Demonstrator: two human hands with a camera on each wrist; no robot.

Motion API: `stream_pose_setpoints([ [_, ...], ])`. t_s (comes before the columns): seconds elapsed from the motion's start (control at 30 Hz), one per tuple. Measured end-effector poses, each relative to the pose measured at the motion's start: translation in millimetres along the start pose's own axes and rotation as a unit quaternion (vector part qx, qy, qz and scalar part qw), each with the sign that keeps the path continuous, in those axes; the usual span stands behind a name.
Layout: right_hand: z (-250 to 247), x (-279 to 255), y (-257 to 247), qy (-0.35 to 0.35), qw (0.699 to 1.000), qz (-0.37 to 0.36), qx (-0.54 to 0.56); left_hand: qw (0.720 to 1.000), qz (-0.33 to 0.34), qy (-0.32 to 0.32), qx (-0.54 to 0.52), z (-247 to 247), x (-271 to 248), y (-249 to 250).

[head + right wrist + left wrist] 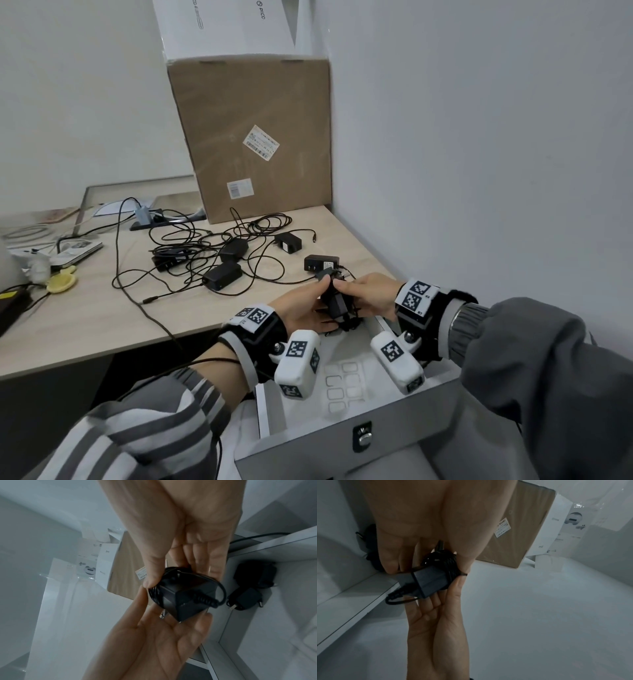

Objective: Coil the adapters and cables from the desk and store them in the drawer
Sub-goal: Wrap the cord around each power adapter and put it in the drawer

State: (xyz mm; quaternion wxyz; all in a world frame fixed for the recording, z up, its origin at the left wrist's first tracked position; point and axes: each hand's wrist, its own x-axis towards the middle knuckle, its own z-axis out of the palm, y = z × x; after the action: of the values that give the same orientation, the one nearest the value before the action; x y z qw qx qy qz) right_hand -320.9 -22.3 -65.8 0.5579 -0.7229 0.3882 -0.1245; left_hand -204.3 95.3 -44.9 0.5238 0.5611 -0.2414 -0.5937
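Observation:
A black adapter (337, 303) with its cable wound around it hangs between both hands, just over the back of the open drawer (270, 411). My left hand (317, 296) holds it from the left with thumb and fingers, and my right hand (349, 291) grips it from the right, thumb on top. In the left wrist view the adapter (429, 581) shows a short loop of cable at its strain relief. The right wrist view shows the adapter (185, 596) pinched by my right thumb. Two more black adapters (255, 574) (245, 599) lie in the drawer's corner.
Several black adapters (222, 275) (288, 242) (320, 263) and tangled cables (191, 240) are spread over the wooden desk (102, 308). A big cardboard box (253, 137) stands against the wall behind them. The drawer front carries a lock (363, 438).

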Motion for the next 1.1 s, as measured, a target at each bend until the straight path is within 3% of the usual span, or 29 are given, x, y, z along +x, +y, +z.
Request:
stream_pose_setpoints([
  [0.27, -3, -12, 3, -0.035, 0.998, 0.046, -0.005, 0.999, 0.028, -0.018, -0.023, -11, 22, -13],
  [0.53, -1, -11, 8, -0.107, 0.992, 0.058, 0.019, 0.999, -0.011, -0.036, 0.025, -12, 36, -18],
  [0.73, -3, -12, 11, -0.090, 0.992, 0.065, 0.061, 0.999, -0.022, -0.042, -0.011, -15, 29, -13],
  [0.93, -4, -25, 9, -0.057, 0.996, 0.042, 0.048, 0.998, -0.016, -0.052, -0.010, -9, 23, -18],
  [1.1, -5, -24, 17, -0.046, 0.996, 0.074, 0.013, 0.997, -0.040, -0.062, -0.025, -5, 29, -24],
])
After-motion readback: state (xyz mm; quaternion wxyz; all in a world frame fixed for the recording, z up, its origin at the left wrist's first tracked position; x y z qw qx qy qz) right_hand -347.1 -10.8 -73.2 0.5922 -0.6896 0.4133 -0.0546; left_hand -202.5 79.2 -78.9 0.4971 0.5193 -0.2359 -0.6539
